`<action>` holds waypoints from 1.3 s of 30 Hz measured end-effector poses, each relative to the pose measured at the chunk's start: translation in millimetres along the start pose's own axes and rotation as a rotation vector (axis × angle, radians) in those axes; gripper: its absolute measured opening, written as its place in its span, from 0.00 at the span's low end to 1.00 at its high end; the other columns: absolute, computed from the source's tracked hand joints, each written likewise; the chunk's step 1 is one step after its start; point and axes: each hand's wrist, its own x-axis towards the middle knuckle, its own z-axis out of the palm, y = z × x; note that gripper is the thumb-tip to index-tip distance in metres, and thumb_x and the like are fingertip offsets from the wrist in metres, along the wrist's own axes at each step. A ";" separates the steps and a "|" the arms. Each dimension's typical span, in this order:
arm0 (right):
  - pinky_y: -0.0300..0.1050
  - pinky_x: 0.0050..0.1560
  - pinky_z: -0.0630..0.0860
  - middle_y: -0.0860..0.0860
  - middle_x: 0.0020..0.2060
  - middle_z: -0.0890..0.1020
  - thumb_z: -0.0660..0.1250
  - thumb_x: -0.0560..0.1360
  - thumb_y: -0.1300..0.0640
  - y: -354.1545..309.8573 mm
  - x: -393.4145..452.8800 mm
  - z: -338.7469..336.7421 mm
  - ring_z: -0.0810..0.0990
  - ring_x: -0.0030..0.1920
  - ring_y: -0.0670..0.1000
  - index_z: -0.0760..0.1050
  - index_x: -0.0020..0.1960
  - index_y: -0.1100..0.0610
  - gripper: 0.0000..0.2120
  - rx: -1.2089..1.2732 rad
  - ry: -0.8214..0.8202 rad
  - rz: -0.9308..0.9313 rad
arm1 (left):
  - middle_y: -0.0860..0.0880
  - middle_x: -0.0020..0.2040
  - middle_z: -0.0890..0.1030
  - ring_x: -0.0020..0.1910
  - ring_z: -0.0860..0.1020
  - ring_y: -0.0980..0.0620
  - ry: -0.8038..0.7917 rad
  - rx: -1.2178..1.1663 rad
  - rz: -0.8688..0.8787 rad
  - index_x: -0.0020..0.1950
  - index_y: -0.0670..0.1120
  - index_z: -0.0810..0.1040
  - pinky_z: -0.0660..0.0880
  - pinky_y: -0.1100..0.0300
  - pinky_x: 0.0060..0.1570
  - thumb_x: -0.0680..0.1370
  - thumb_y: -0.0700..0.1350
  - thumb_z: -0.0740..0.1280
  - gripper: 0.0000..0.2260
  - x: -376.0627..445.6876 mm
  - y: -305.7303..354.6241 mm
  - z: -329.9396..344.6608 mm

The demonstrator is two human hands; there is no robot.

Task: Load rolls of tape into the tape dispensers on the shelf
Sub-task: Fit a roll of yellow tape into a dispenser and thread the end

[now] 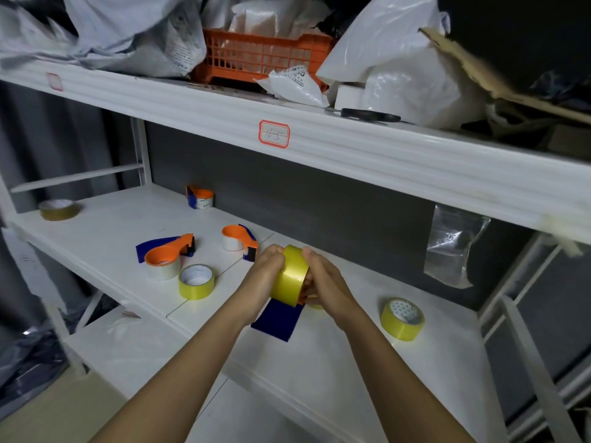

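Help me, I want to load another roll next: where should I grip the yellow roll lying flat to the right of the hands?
Pinch the yellow roll across its outer band from above; it lies flat, core hole up, with open shelf around it.

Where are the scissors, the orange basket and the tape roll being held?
scissors (pixel 371 115), head view, on the dark handles.
orange basket (pixel 256 55), head view, on its front lattice wall.
yellow tape roll (pixel 291 276), head view, on its outer band between the hands.
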 end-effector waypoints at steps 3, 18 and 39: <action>0.36 0.41 0.78 0.52 0.52 0.77 0.59 0.77 0.40 2.3 -2.4 0.0 0.79 0.52 0.50 0.69 0.60 0.48 0.17 0.015 -0.044 -0.067 | 0.48 0.38 0.69 0.34 0.66 0.54 0.017 -0.022 -0.040 0.36 0.47 0.66 0.62 0.62 0.31 0.80 0.38 0.54 0.13 8.5 1.8 -1.3; 0.30 0.41 0.75 0.48 0.54 0.76 0.66 0.75 0.47 31.6 -8.2 4.6 0.77 0.50 0.45 0.70 0.60 0.48 0.15 -0.100 0.142 -0.215 | 0.50 0.37 0.72 0.33 0.74 0.54 -0.122 -0.007 0.048 0.40 0.49 0.68 0.69 0.65 0.28 0.80 0.37 0.54 0.11 -19.6 -11.2 -2.7; 0.37 0.47 0.76 0.49 0.59 0.74 0.74 0.66 0.57 94.8 -27.6 6.9 0.76 0.54 0.44 0.69 0.63 0.46 0.29 -0.049 0.124 -0.115 | 0.54 0.57 0.76 0.56 0.75 0.59 -0.366 0.060 0.264 0.63 0.53 0.71 0.74 0.65 0.55 0.81 0.41 0.57 0.13 -24.2 -99.3 -7.3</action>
